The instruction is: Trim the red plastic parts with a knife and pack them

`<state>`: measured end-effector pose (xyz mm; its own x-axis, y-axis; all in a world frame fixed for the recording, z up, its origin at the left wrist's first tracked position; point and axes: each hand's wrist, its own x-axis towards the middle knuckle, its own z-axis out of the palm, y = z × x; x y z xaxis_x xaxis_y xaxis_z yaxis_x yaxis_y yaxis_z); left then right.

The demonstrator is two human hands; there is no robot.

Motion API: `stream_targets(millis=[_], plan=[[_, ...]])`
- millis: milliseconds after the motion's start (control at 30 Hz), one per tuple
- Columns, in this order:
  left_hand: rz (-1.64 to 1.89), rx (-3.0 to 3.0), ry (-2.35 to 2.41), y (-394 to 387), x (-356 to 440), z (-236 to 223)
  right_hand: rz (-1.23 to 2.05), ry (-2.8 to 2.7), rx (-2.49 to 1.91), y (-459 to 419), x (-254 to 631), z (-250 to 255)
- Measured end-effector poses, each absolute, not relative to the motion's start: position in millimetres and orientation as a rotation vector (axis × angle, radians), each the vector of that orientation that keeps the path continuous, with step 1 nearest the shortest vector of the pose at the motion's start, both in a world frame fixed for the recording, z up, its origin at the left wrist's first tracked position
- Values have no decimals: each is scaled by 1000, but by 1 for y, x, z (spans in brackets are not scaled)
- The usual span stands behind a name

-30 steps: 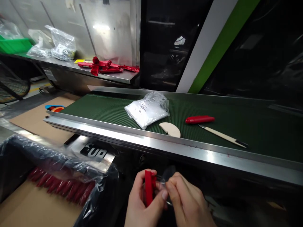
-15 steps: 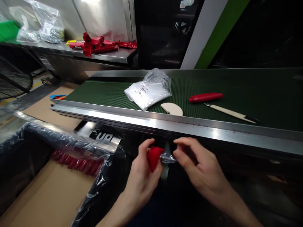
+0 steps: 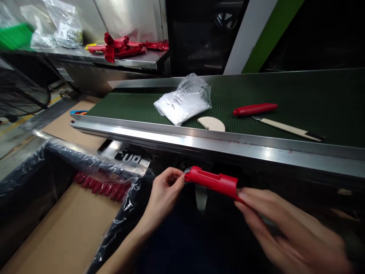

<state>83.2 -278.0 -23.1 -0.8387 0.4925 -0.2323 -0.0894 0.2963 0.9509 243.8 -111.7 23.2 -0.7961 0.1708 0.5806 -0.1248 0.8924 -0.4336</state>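
A red plastic handle part (image 3: 213,180) lies level between my hands, just below the steel rail of the conveyor (image 3: 199,137). My left hand (image 3: 164,190) pinches its left tip with thumb and fingertips. My right hand (image 3: 288,228) grips its right end; a bit of clear film shows at the left tip. On the green belt (image 3: 134,106) lie a bag of white pieces (image 3: 182,101), a cream half-disc (image 3: 211,124), another red handle (image 3: 254,109) and a thin cream-handled blade (image 3: 288,128).
At lower left stands a cardboard box (image 3: 57,232) lined with clear plastic, holding a row of red parts (image 3: 102,186). A steel bench at the back left carries more red parts (image 3: 122,42), plastic bags (image 3: 64,26) and a green bin (image 3: 14,36). A fan guard (image 3: 23,95) stands at left.
The red part was held upright in my left hand, with my right hand pulling clear film at it. It now lies level, held at both ends. The view has tilted down.
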Motion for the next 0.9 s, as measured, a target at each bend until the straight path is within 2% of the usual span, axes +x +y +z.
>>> stream_targets(millis=[367, 633, 733, 900], plan=[[1683, 343, 2010, -279, 87, -19, 422, -2540, 266, -118, 245, 10], [1674, 702, 2208, -286, 93, -32, 211, -2581, 610, -117, 236, 3], [1701, 834, 2269, -287, 103, -44, 268, -2532, 496, -126, 229, -1], [1800, 773, 2393, -285, 120, -56, 641, -2311, -54, -155, 225, -22]])
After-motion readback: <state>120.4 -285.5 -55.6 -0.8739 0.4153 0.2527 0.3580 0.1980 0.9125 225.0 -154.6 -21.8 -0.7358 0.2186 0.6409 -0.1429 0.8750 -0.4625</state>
